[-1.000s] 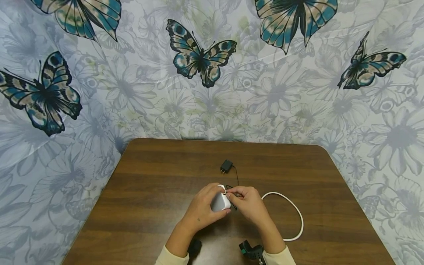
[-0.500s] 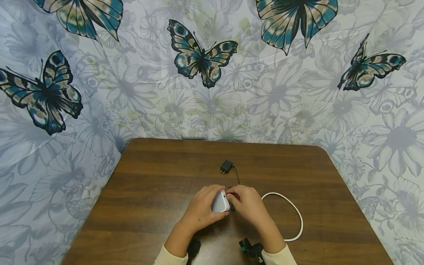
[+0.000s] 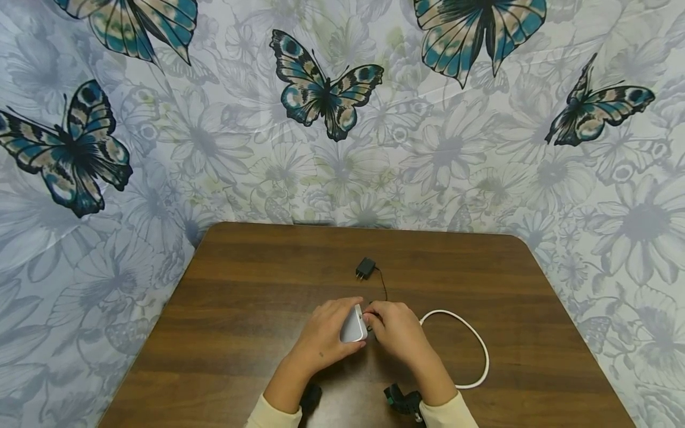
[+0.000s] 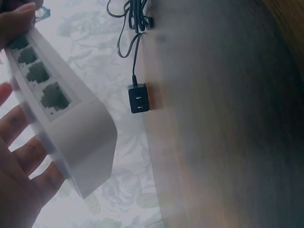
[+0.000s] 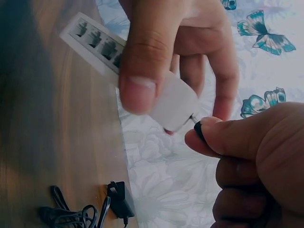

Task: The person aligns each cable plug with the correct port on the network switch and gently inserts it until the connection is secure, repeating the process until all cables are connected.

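A white network switch [image 3: 353, 326] with a row of Ethernet ports is gripped by my left hand [image 3: 321, 333], thumb on the near side and fingers around the far side. My right hand [image 3: 398, 330] is just to its right. In the right wrist view, thumb and forefinger pinch a small black power plug [image 5: 199, 130], its metal tip at a small hole in the end of the switch [image 5: 175, 102]. How deep the tip sits I cannot tell. The plug's cord is mostly hidden by the right hand.
A black power adapter [image 3: 366, 268] lies farther back on the wooden table [image 3: 257, 279], its prongs exposed. Bundled black cord [image 4: 137, 16] lies near it. A white cable [image 3: 486, 351] curves to the right of my right forearm. A butterfly-print cloth [image 3: 214, 148] hangs behind.
Both hands have shifted slightly left with the switch, which has turned a little. The right hand's fingers have closed in at its end. The adapter has stayed put.
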The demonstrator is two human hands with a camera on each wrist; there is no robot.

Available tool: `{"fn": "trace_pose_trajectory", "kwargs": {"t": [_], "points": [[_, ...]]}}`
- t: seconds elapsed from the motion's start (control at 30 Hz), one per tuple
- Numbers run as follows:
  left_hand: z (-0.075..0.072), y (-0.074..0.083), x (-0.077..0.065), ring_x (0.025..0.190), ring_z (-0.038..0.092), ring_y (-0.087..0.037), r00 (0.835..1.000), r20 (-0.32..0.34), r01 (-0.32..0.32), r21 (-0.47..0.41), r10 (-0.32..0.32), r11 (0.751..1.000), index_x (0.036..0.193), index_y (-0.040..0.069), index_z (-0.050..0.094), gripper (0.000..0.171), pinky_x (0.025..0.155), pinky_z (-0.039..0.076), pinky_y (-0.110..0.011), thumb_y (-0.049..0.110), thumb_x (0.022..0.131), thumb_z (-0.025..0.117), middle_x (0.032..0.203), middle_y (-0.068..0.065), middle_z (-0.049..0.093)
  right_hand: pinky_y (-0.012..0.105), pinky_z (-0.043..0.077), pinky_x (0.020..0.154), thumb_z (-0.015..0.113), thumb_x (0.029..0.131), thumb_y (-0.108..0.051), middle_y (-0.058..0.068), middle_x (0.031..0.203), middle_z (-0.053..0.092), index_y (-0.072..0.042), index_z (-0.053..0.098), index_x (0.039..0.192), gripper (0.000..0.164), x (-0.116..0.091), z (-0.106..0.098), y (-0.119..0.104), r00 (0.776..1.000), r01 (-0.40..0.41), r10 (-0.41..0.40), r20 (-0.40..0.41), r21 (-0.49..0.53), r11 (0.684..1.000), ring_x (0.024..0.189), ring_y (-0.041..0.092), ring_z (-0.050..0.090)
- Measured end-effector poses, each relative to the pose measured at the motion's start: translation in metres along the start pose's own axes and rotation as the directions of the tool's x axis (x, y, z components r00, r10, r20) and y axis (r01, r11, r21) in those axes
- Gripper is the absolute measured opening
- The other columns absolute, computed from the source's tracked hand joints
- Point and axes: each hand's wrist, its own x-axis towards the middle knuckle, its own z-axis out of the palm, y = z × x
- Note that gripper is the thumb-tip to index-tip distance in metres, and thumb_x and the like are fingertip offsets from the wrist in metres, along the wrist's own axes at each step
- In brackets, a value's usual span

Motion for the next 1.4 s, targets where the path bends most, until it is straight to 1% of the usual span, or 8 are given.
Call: {"fn": "trace_pose_trajectory", "kwargs": {"t": [0.17,0.47,0.6,0.83,1.03,1.2,1.33,1.4], "points": [[-0.002,0.0,0.002,0.118,0.057,-0.02,1.0,-0.003,0.006,0.014,-0.006,1.0,0.152,0.025,0.04,0.094,0.095,0.048,-0.044,0.042,0.073,0.088,0.138,0.002,0.058,0.021,0.041,0.053,0.071,0.092,-0.018,-0.012,0.076,0.067,-0.018,0.076,0.09,0.005,0.001,0.0,0.002,1.0,-0.006,0.006,-0.006,0.002,1.0,0.057,0.001,0.047],[-0.002,-0.001,0.003,0.118,0.057,-0.016,0.999,-0.023,-0.04,0.022,0.041,0.999,0.138,0.021,0.056,0.078,0.093,0.048,-0.041,0.042,0.071,0.09,0.135,0.007,0.06,0.02,0.041,0.054,0.073,0.09,-0.014,-0.011,0.075,0.066,-0.017,0.073,0.087,0.005,0.001,-0.001,0.003,0.998,0.051,-0.052,0.028,0.021,0.998,0.058,0.0,0.047],[-0.001,-0.001,0.002,0.118,0.057,-0.015,0.998,-0.037,-0.056,0.015,0.056,0.998,0.135,0.022,0.058,0.074,0.094,0.048,-0.041,0.04,0.07,0.091,0.133,0.008,0.061,0.021,0.042,0.053,0.073,0.09,-0.013,-0.01,0.074,0.065,-0.016,0.073,0.086,0.005,0.001,-0.001,0.006,0.997,0.067,-0.069,0.032,0.069,0.995,0.057,0.0,0.046],[0.001,0.0,-0.001,0.112,0.058,-0.011,0.995,-0.062,-0.075,0.012,0.076,0.997,0.126,0.028,0.06,0.071,0.091,0.049,-0.038,0.035,0.065,0.094,0.128,0.014,0.062,0.022,0.037,0.05,0.071,0.092,-0.015,-0.013,0.063,0.053,-0.017,0.069,0.083,0.009,0.004,0.0,0.013,0.992,0.048,-0.065,0.112,0.148,0.988,0.052,0.0,0.04],[0.002,-0.002,-0.002,0.112,0.057,-0.011,0.998,-0.03,-0.059,-0.018,0.058,0.998,0.121,0.029,0.06,0.067,0.09,0.048,-0.039,0.032,0.064,0.095,0.124,0.016,0.062,0.02,0.036,0.047,0.07,0.092,-0.012,-0.013,0.062,0.049,-0.014,0.069,0.082,0.01,0.003,0.006,0.014,0.989,0.026,-0.055,0.137,0.207,0.978,0.051,0.0,0.038],[0.002,-0.002,-0.001,0.114,0.057,-0.013,1.0,0.01,-0.015,-0.017,0.015,1.0,0.129,0.028,0.058,0.07,0.092,0.048,-0.041,0.037,0.068,0.092,0.128,0.013,0.062,0.021,0.041,0.05,0.071,0.092,-0.015,-0.012,0.068,0.056,-0.013,0.074,0.094,0.004,0.003,0.008,0.016,0.994,0.006,-0.029,0.104,0.214,0.977,0.056,0.001,0.044],[0.002,-0.002,0.0,0.115,0.057,-0.015,0.999,0.034,0.002,-0.021,-0.002,1.0,0.136,0.027,0.055,0.075,0.092,0.048,-0.041,0.041,0.071,0.09,0.133,0.009,0.061,0.022,0.047,0.06,0.071,0.092,-0.015,-0.008,0.084,0.066,-0.009,0.07,0.108,0.017,0.002,0.005,0.019,0.993,-0.014,-0.018,0.115,0.268,0.963,0.067,0.002,0.054],[0.001,-0.002,0.0,0.114,0.057,-0.015,0.999,0.035,0.011,-0.027,-0.01,1.0,0.137,0.027,0.055,0.075,0.091,0.048,-0.041,0.042,0.071,0.089,0.132,0.007,0.062,0.023,0.048,0.062,0.07,0.093,-0.013,-0.006,0.086,0.066,-0.008,0.066,0.109,0.017,0.0,0.002,0.019,0.99,-0.017,-0.024,0.137,0.296,0.955,0.07,0.003,0.055]]}}
